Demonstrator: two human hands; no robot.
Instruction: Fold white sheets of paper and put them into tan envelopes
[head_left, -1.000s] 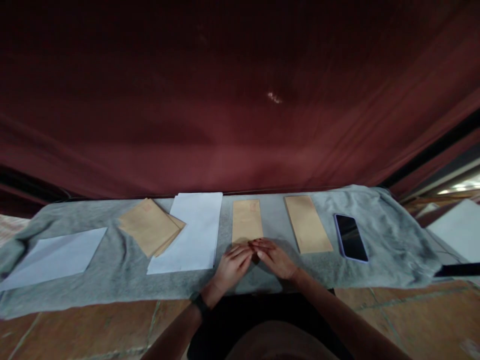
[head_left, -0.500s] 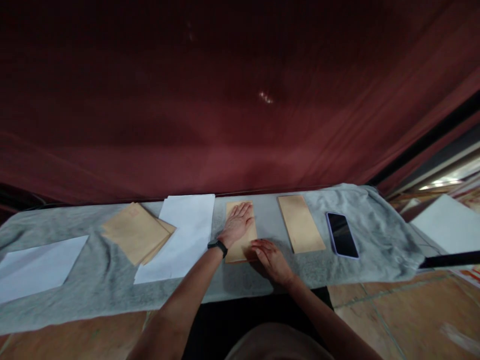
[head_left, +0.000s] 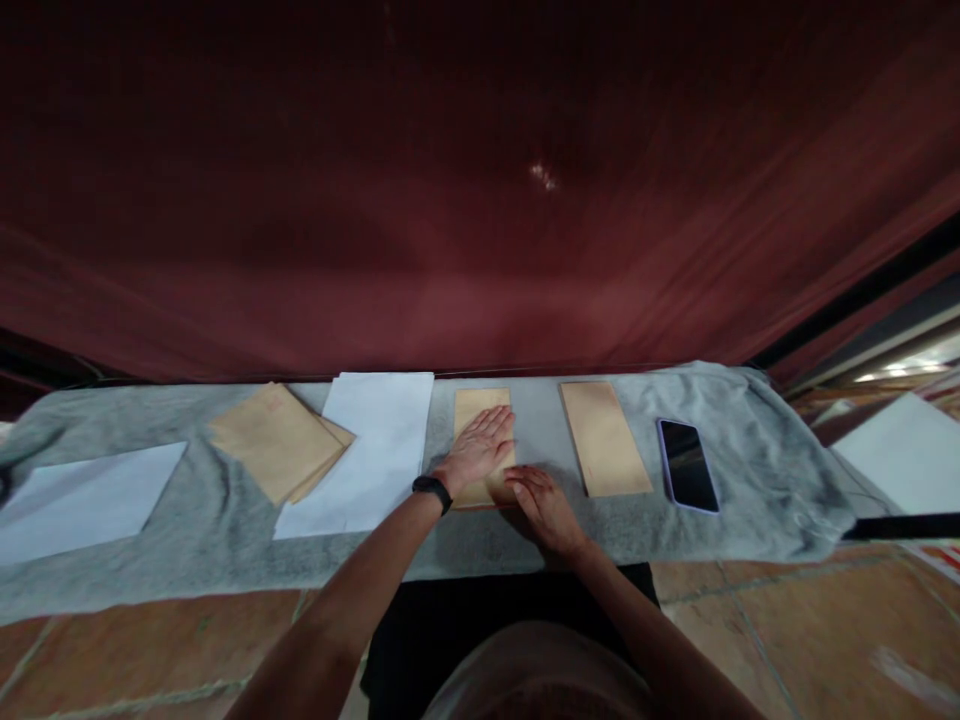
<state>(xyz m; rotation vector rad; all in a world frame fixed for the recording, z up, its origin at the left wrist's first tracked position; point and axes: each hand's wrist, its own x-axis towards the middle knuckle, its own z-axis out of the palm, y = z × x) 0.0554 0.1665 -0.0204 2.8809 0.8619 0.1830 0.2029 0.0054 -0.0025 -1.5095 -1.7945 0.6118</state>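
Note:
A tan kraft-paper envelope (head_left: 472, 402) lies lengthwise in front of me on a grey cloth (head_left: 465, 550). My left hand (head_left: 480, 445), with a black band at the wrist, presses flat on its middle, fingers stretched out. At the envelope's lower right edge rests my right hand (head_left: 546, 508), its fingers extended and the tips touching the paper; nothing shows in its grasp. To the right lies another tan envelope (head_left: 606, 440), flat and apart from both hands. A fanned stack of tan envelopes (head_left: 274, 440) sits to the left, partly over white paper sheets (head_left: 382, 440).
A phone with a purple edge (head_left: 688, 465) lies on the cloth at the right. More white paper (head_left: 90, 500) is at the far left. A dark red fabric wall (head_left: 450, 250) rises behind the cloth-covered surface. Tiled floor (head_left: 750, 620) shows below.
My left hand has slid slightly down and right on the envelope. My right hand stays by the lower edge. The camera view has shifted a little.

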